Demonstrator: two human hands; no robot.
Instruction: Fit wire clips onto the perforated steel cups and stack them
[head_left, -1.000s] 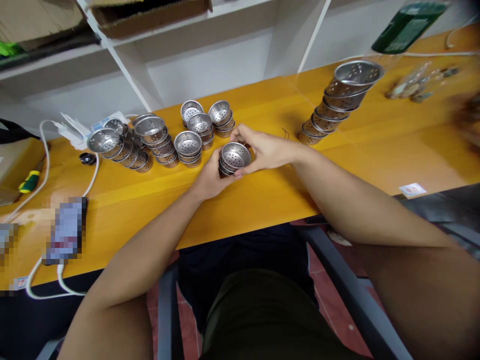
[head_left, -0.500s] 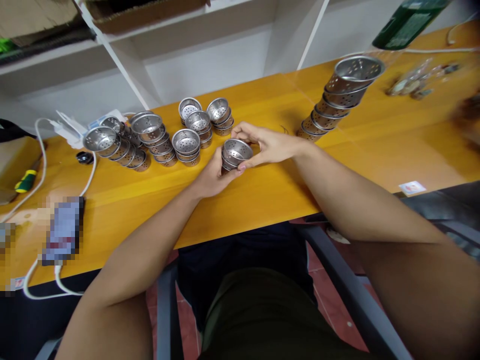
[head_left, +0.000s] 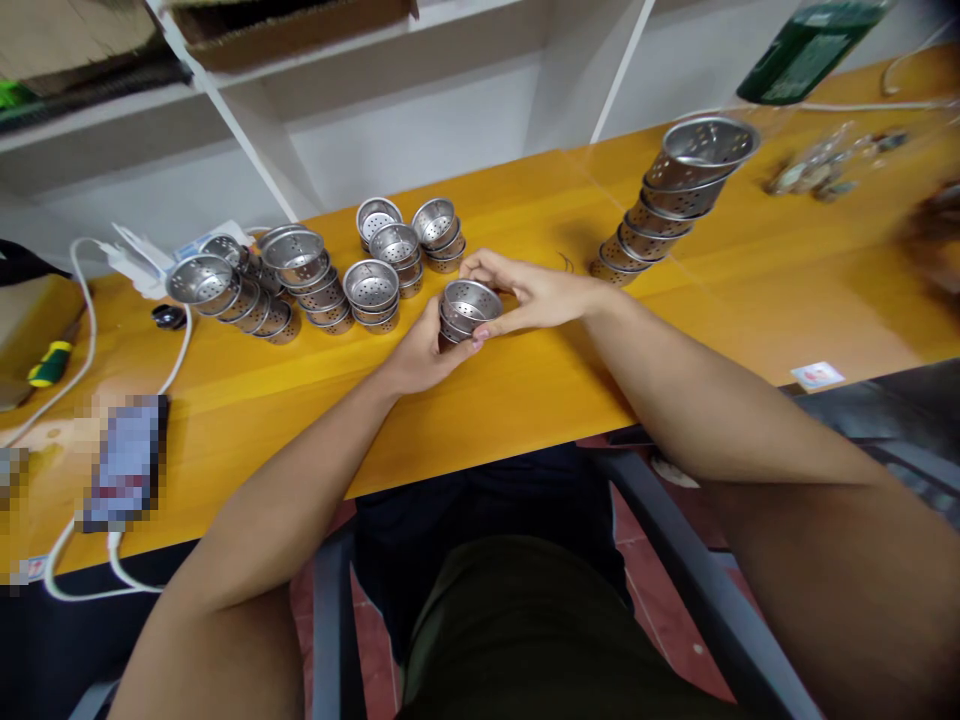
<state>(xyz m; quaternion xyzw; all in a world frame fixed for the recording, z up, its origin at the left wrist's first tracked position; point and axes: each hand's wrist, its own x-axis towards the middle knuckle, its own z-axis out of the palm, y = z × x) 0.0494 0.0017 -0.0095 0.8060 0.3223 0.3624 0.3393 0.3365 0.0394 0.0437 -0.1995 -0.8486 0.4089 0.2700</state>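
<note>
Cupping a short stack of perforated cups (head_left: 468, 307), the left hand (head_left: 420, 357) and right hand (head_left: 531, 295) keep their fingers closed around it on the surface (head_left: 525, 400). Little has shifted this past second; other stacks (head_left: 373, 292) stand just beyond the fingers.

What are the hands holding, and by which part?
A small stack of perforated metal cups, gripped by its sides: left hand one side, right hand the other.

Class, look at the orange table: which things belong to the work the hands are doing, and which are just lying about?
In use: left hand and right hand gripping the perforated cup stack; short stacks beside it; tall leaning stack.
Lying about: screwdriver, white cable, green container, small card.
</note>
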